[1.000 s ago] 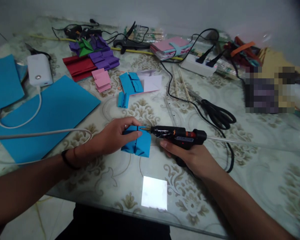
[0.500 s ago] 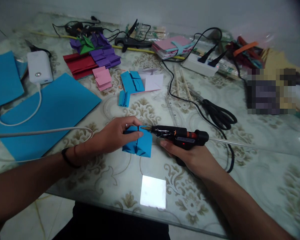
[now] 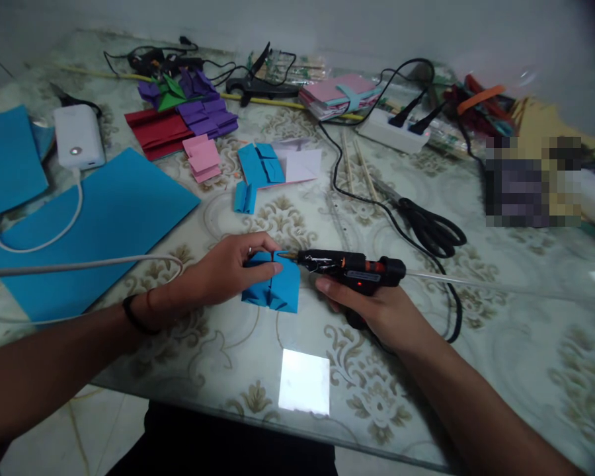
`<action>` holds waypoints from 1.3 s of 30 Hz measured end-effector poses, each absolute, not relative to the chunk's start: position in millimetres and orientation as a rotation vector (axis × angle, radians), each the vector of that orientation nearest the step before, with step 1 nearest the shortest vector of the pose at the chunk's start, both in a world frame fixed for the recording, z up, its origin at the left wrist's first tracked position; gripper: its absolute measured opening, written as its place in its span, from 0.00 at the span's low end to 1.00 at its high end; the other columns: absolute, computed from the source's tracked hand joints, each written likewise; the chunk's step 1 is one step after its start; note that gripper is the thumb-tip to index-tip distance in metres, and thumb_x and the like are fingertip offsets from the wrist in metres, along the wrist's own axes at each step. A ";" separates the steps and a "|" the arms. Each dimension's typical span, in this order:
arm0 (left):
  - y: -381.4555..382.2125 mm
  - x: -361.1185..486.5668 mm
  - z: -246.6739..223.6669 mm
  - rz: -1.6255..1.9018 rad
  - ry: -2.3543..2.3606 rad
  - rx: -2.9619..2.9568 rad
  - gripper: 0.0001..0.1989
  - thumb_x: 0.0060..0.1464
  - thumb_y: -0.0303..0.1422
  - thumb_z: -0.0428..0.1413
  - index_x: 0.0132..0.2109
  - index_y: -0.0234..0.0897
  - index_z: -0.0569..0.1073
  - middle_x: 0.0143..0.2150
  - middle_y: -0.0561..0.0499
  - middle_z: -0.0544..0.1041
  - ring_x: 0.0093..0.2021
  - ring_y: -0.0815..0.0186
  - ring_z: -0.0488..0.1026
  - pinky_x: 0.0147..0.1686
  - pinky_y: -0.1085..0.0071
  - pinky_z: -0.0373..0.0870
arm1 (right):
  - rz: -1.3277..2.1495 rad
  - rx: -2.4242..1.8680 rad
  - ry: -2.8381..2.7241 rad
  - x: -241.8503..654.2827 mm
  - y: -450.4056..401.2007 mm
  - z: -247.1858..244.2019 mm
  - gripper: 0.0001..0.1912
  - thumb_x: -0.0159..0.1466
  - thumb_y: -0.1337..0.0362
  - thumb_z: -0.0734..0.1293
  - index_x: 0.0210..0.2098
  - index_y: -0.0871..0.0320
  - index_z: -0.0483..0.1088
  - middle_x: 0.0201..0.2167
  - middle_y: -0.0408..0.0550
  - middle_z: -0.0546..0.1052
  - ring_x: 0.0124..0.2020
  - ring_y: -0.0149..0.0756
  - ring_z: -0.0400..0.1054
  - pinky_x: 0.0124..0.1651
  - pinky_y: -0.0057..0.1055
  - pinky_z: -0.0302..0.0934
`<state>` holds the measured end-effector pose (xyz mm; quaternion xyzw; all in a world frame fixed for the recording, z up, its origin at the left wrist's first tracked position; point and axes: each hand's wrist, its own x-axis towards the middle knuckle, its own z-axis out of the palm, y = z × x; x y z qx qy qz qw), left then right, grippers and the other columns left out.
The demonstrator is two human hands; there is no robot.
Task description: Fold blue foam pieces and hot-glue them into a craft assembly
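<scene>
My left hand (image 3: 233,266) holds a folded blue paper piece (image 3: 285,287) against the glass-topped table, thumb across its upper part and fingers behind its top edge. In my right hand (image 3: 371,307) is a black glue gun (image 3: 350,264), gripped by the handle, with a small red light on its side. Its metal nozzle sits at the top edge of the blue paper, close to my left fingertips. A long clear glue stick (image 3: 441,277) runs out of the back of the gun.
Black-handled scissors (image 3: 429,225) lie beyond the gun, beside its cable. A white power strip (image 3: 394,130) stands at the back. Folded blue pieces (image 3: 262,164), pink paper (image 3: 201,157) and purple paper (image 3: 208,118) lie farther off. A white power bank (image 3: 78,135) and large blue sheet (image 3: 104,205) are left.
The glue gun has shifted very slightly left along the paper's top edge. My left hand keeps its hold on the folded blue paper. The view has moved a little.
</scene>
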<state>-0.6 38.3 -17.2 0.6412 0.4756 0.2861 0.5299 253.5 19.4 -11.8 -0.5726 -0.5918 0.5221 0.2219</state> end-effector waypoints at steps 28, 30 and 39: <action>38.3 0.6 -13.5 0.701 1.100 1.427 0.08 0.57 0.36 0.62 0.40 0.36 0.74 0.26 0.60 0.66 0.26 0.72 0.62 0.25 0.77 0.59 | 1.430 -1.548 -1.636 253.9 20.5 -13.2 0.24 0.61 0.43 0.73 0.23 0.56 0.71 0.19 0.42 0.70 0.20 0.30 0.58 0.23 0.31 0.52; 38.1 0.6 -13.5 0.702 1.088 1.388 0.09 0.57 0.37 0.62 0.40 0.36 0.74 0.26 0.59 0.67 0.26 0.72 0.63 0.25 0.76 0.60 | 1.430 -1.546 -1.636 253.7 20.9 -12.4 0.23 0.61 0.44 0.73 0.23 0.56 0.71 0.19 0.42 0.70 0.20 0.30 0.58 0.23 0.31 0.52; 38.5 0.7 -12.4 0.738 1.106 1.319 0.10 0.55 0.37 0.63 0.40 0.36 0.74 0.28 0.58 0.68 0.28 0.71 0.64 0.26 0.76 0.61 | 1.445 -1.551 -1.603 253.5 19.3 -13.1 0.23 0.61 0.44 0.73 0.24 0.56 0.71 0.19 0.41 0.70 0.20 0.30 0.58 0.24 0.31 0.53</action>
